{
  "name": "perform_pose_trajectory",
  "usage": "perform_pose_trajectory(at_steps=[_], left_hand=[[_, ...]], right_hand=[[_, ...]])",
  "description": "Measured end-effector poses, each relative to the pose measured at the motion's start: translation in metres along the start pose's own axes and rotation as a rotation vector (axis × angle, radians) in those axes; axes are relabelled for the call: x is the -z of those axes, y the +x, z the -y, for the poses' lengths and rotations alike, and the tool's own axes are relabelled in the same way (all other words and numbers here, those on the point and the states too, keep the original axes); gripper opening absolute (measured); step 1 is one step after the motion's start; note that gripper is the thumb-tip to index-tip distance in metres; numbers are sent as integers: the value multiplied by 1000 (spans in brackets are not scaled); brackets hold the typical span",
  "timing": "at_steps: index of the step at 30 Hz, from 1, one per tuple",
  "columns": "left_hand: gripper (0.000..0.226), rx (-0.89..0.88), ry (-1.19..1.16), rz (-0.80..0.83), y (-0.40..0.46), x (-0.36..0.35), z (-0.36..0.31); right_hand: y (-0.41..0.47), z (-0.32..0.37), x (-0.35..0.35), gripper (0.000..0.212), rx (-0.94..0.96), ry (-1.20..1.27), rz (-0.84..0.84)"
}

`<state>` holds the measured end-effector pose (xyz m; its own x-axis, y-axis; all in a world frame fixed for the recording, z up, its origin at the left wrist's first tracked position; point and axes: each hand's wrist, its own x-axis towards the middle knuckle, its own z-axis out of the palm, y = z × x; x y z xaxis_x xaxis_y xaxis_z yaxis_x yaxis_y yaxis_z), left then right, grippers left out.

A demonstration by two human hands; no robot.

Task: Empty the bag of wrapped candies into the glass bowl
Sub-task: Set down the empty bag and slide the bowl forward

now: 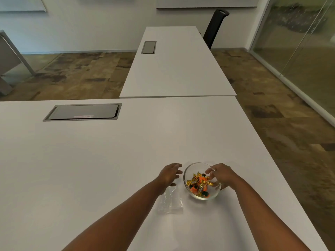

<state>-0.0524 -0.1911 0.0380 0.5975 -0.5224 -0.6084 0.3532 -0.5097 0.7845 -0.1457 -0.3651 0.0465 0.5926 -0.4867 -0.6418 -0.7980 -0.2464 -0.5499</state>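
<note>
On my white table (90, 160), the glass bowl (208, 195) holds candies (199, 183); my right hand (222, 173) cups its rim, my left hand (169, 173) hovers open beside it, over the flat clear bag (171, 201), whose edges are hard to trace.

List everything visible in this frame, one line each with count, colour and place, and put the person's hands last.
glass bowl: one, clear, on the near table, right of centre
wrapped candies: a small heap, gold, orange and dark, inside the bowl
plastic bag: one, clear, looks empty, flat on the table left of the bowl
near table: one, white, foreground
cable hatches: two, grey, one set in each table
far table: one, white, butted against the near one
chair: one, black, beside the far table
glass partition: one, at right
left hand: open, over the bag's far end
right hand: fingers on the bowl's right rim
</note>
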Motion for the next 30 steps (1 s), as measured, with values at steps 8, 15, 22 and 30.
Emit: perform_pose_trajectory(at_steps=[8, 15, 22, 30], left_hand=[[56, 160, -202, 177, -8, -7, -9], [52, 104, -438, 33, -3, 0, -24], [48, 113, -476, -49, 12, 5, -43], [50, 116, -488, -70, 39, 18, -67]], right_hand=[[-3, 26, 2, 27, 82, 56, -32], [-2, 37, -7, 40, 1, 639, 43], [11, 51, -11, 43, 9, 923, 101], [39, 78, -11, 39, 55, 860, -41]])
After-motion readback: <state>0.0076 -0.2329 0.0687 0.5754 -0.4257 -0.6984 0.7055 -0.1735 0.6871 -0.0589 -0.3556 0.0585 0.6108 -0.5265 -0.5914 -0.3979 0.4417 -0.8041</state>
